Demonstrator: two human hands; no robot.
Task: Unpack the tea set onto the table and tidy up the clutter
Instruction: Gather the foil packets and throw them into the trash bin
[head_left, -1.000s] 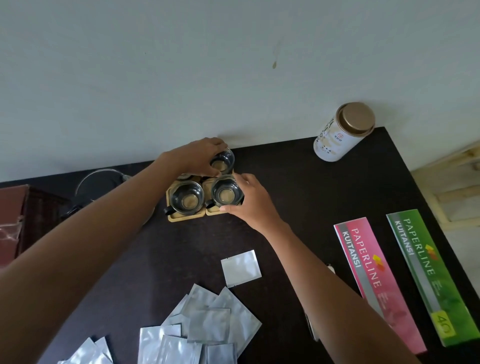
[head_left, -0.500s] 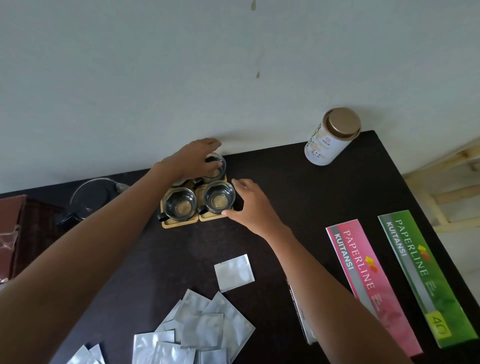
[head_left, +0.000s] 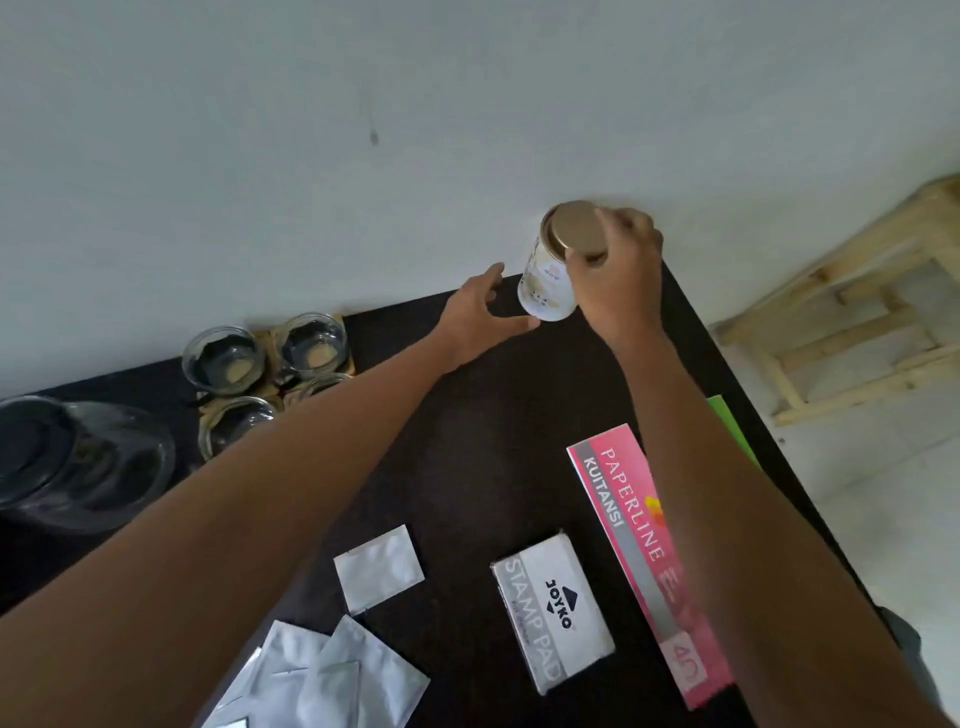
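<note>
A white tea tin (head_left: 544, 288) with a gold lid (head_left: 574, 228) stands at the far edge of the dark table (head_left: 493, 415), against the wall. My right hand (head_left: 621, 283) grips the tin from the right, fingers around its lid. My left hand (head_left: 478, 312) is spread open just left of the tin's base, thumb close to it. Three glass cups (head_left: 223, 358) (head_left: 311, 343) (head_left: 236, 423) sit on wooden coasters at the back left; my left forearm hides part of that group. A glass teapot (head_left: 78, 462) stands at the far left.
Silver foil sachets lie near the front, one alone (head_left: 379, 566) and a pile (head_left: 332, 675). A white stamp pad box (head_left: 553, 608) and a pink receipt book (head_left: 639, 545) lie at the right; a green book (head_left: 727, 421) peeks from under my right arm. A wooden frame (head_left: 857, 322) stands beyond the table's right edge.
Both hands let go of the cups and moved right to the tea tin. My right hand now holds the tin. The view shifted right and closer.
</note>
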